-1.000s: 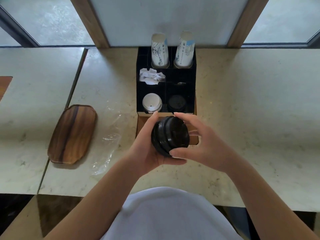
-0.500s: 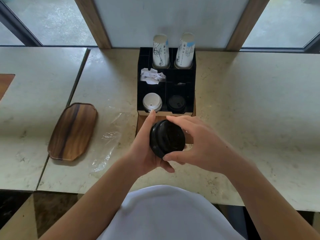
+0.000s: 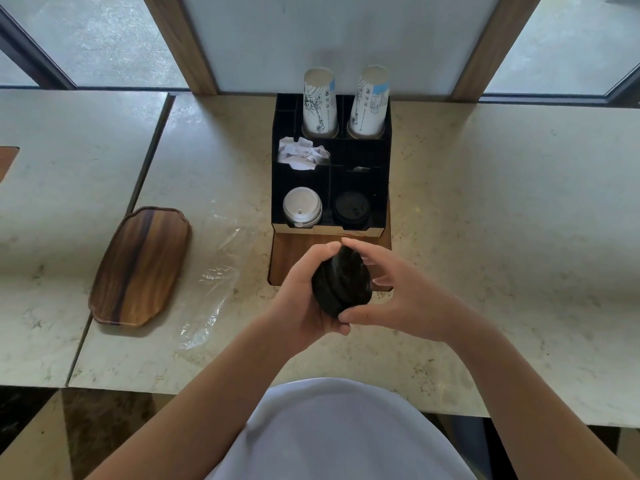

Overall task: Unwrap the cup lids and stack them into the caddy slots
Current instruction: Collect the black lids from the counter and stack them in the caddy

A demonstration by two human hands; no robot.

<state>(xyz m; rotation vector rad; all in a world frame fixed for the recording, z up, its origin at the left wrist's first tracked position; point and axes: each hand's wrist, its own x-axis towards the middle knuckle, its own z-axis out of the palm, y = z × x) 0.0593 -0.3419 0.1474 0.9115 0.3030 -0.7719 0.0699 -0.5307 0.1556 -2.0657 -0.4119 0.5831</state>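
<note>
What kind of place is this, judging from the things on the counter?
Probably a cafe or a self-service drinks station. A black caddy on the marble counter holds paper cups and stacked cup lids, and a wooden serving tray lies nearby.

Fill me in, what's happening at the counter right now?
A person holds a stack of black lids in both hands, just in front of the black caddy. The left hand cups the stack from below and the right hand pinches it between thumb and fingers. The caddy's front slots already hold white lids and black lids in the slot; paper cups stand at the back. A clear plastic wrapper lies on the counter beside a wooden tray.
</note>
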